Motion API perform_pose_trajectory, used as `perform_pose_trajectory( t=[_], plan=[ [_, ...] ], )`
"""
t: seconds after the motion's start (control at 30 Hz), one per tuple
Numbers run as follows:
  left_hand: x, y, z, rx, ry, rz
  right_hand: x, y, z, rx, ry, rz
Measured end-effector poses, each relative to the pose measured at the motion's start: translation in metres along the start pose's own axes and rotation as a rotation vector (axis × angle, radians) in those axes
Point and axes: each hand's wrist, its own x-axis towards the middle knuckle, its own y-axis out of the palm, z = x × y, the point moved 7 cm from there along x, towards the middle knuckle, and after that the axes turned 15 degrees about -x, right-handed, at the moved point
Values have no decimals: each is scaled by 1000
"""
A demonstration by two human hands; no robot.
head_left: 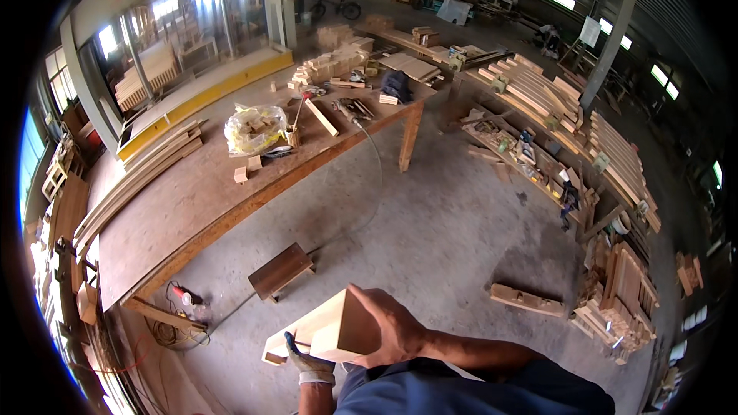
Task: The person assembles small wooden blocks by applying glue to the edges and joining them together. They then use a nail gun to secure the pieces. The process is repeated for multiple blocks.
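Head view shows the right hand point(396, 327), which is bare and clamped on a wooden piece point(325, 324), with the thumb at its upper edge. The left hand point(311, 367) wears a glove and touches the lower left part of the same piece; its thumb is visible, but the other fingers are hidden, so I cannot tell how firmly they close. The piece is tilted, close before the person's body. Beyond it, a dark stool point(282, 271) stands on the floor point(430, 238), near the table point(177, 219), which carries a plastic bag point(256, 129).
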Motion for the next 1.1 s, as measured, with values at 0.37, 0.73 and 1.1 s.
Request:
perform_pose_trajectory(
  t=[0.37, 0.73, 1.1],
  plan=[
    [144, 81, 43, 127, 142, 693, 153, 34, -49, -66, -352, 60],
    [150, 133, -13, -86, -30, -309, 295, 29, -106, -208, -424, 114],
    [195, 85, -25, -345, -25, 56, 361, 113, -125, -333, -436, 341]
  ],
)
